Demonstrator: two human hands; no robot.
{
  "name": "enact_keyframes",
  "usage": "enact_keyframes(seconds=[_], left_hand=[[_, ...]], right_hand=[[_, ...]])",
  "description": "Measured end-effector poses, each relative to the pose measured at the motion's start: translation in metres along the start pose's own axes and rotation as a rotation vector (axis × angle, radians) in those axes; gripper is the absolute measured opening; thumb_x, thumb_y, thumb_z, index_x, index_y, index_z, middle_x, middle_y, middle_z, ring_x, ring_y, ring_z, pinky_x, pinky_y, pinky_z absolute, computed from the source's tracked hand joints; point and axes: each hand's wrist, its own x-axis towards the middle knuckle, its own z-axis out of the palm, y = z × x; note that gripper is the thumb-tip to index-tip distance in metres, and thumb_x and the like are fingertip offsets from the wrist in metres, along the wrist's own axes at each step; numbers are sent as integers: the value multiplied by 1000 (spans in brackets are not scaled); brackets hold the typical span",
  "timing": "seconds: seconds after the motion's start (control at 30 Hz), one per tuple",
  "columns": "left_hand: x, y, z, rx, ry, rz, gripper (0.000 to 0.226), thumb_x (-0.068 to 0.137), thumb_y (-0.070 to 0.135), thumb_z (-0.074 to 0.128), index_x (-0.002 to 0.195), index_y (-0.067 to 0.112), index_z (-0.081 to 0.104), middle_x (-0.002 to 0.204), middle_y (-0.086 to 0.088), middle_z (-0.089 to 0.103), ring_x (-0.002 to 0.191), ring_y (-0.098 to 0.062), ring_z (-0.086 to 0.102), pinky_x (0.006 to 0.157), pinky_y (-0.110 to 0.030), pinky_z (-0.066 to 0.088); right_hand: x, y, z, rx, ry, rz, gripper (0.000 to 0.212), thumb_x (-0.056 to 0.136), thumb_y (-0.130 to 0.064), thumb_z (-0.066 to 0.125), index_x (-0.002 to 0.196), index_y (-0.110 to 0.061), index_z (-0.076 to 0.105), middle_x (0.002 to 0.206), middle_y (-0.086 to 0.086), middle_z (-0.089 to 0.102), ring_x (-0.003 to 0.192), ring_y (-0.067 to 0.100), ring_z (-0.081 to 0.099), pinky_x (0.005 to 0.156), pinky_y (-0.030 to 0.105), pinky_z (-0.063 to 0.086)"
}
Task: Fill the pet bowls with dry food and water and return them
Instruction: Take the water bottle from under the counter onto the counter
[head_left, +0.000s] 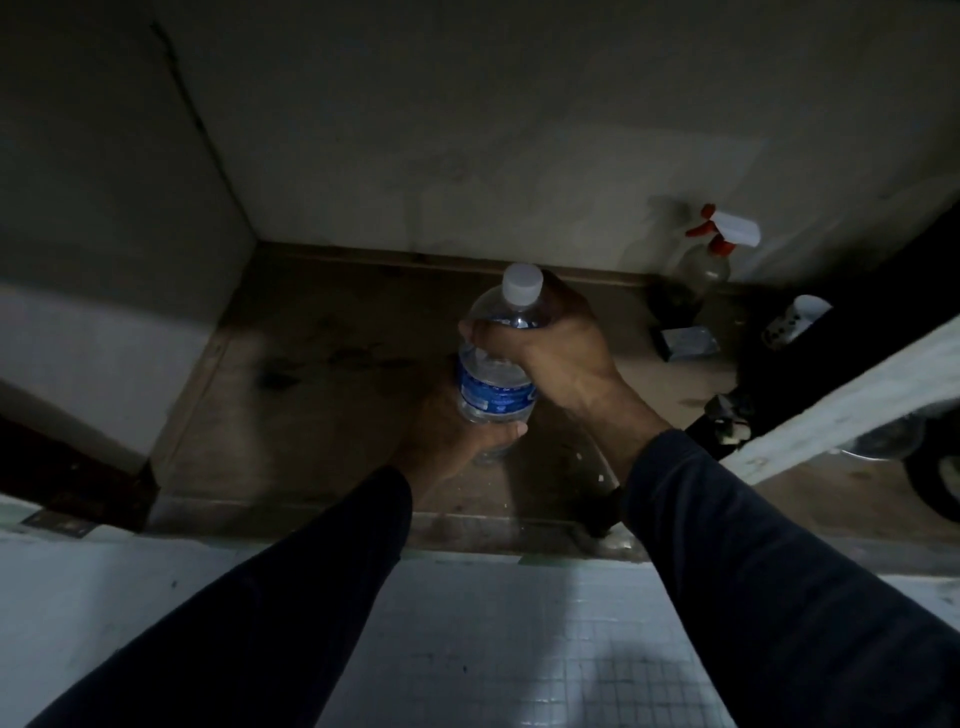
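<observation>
Bottle, capped, between both hands' grip

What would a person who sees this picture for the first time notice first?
First the clear water bottle with its blue label and white cap still on, at the centre, held in both hands. The left hand grips its base from below and the right hand grips its shoulder. Next, a spray bottle with a red and white trigger head stands against the back wall on the right.
</observation>
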Motion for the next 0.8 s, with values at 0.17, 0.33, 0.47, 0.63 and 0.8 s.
enact_keyframes(seconds=[0.17, 0.33, 0.47, 0.63, 0.8], left_hand=[[-9, -3, 1, -42, -27, -13, 77, 75, 25, 92, 141, 16, 53, 137, -1, 65, 126, -16, 63, 108, -51, 51], [-30, 2, 6, -90, 16, -64, 80, 66, 41, 95, 134, 29, 56, 132, 10, 67, 123, -9, 64, 108, -41, 51], [-61, 13, 12, 7, 107, -82, 74, 69, 17, 95, 126, 33, 51, 106, 27, 64, 98, 12, 61, 85, -6, 50], [-111, 28, 16, 64, 117, -114, 97, 61, 27, 98, 141, 34, 43, 112, 33, 54, 99, 19, 57, 85, -7, 44], [-165, 53, 19, 55, 68, -176, 91, 64, 25, 98, 137, 36, 44, 120, 23, 61, 109, 5, 62, 101, -29, 52]], right_hand=[[-9, -1, -2, 23, -26, 25, 51, 67, -41, 88, 109, -30, 61, 103, -9, 70, 93, 7, 69, 82, 29, 59], [-23, 1, -1, 57, -35, 25, 48, 66, -41, 89, 106, -25, 67, 99, -6, 74, 88, 9, 73, 84, 37, 62], [-42, -3, 1, 63, -46, -29, 50, 64, -44, 87, 101, -16, 69, 98, 0, 76, 88, 16, 74, 82, 47, 61], [-83, -7, 3, 92, -28, -6, 54, 62, -44, 88, 101, -14, 66, 98, 4, 75, 89, 23, 74, 81, 50, 61], [-133, -28, -5, 89, -41, 81, 57, 59, -48, 89, 102, -19, 66, 102, 0, 75, 93, 19, 74, 84, 47, 61]])
